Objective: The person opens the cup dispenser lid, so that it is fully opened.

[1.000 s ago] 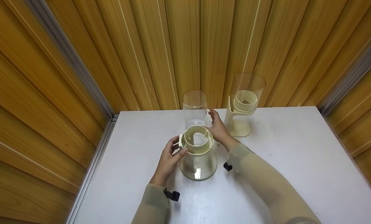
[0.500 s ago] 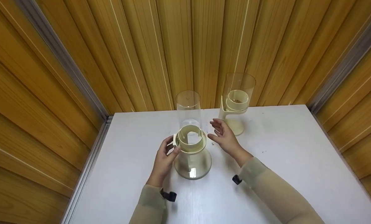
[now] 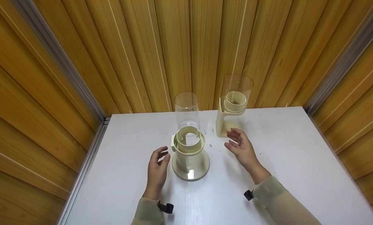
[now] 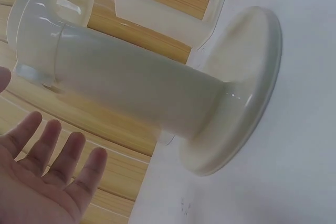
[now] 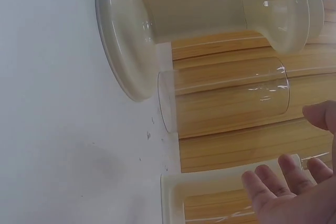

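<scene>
A cream plastic stand (image 3: 185,160) stands upright on the white table, with a round base (image 4: 239,103) and a ring-shaped holder on top. My left hand (image 3: 157,170) is just left of it, fingers loosely bent and apart from it. In the left wrist view, that hand's spread fingers (image 4: 63,156) hold nothing. To the right of the stand, my right hand (image 3: 243,150) hovers in front of a second cream stand (image 3: 219,125), its fingers relaxed and holding nothing. Behind the first stand, a clear cylinder (image 5: 231,95) stands upright on the table.
The second stand, at the back right, carries a clear tube (image 3: 239,82) around its cream ring. Wood-look panels (image 3: 174,47) rise behind the white table (image 3: 299,162) and at both sides. Small dark specks lie on the tabletop.
My left hand has let go of the first stand's top and drawn back toward me. My right hand has moved from beside the clear cylinder to the right and nearer. The stands stay put.
</scene>
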Demonstrator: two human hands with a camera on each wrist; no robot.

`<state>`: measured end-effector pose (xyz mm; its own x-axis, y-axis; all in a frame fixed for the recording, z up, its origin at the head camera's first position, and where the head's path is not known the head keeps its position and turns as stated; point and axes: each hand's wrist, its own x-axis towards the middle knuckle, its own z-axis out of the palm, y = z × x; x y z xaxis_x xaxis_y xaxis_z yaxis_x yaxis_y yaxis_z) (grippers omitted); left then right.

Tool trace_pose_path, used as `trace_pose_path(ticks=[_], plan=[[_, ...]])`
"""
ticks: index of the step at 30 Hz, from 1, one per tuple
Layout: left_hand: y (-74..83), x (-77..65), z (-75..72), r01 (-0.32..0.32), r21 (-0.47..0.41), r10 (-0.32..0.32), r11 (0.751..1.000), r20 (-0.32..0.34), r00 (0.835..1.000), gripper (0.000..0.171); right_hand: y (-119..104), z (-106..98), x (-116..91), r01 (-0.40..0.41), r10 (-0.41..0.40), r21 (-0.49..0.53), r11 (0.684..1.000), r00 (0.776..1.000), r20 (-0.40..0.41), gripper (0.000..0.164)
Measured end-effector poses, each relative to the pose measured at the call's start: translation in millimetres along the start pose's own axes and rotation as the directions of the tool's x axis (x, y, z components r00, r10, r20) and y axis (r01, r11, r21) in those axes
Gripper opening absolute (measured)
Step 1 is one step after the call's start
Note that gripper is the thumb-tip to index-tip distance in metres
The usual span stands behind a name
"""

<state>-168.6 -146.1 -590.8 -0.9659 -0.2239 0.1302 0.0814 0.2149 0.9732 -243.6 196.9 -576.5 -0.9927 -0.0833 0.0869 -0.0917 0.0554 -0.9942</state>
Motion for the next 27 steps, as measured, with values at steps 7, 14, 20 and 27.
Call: trace_pose_path(ticks=[7,14,20,27], plan=[[-5.1,-22.8,0.5,0.005,0.044,-0.006,0.999,0.025,1.000,0.031,3,-12,-33,-0.014,0.015,0.019,1.000,0.998,-0.064,0.069],[-0.8,-37.8,4.2,0.029,0.045,-0.034,0.999,0.112,0.993,0.028,2,-30,-68,-0.012,0.014,0.013,1.000,0.984,-0.176,0.061],[-0.5,-50.4,3.1,0.050,0.077,-0.063,0.996,0.168,0.984,0.030,9,-44,-95,-0.054,0.053,0.005,0.999,0.970,-0.236,0.062],[0.8,-57.8,13.7,-0.005,0.034,-0.002,0.999,0.224,0.975,0.030,10,-57,-103,-0.104,0.092,-0.030,0.994,0.957,-0.275,0.062]])
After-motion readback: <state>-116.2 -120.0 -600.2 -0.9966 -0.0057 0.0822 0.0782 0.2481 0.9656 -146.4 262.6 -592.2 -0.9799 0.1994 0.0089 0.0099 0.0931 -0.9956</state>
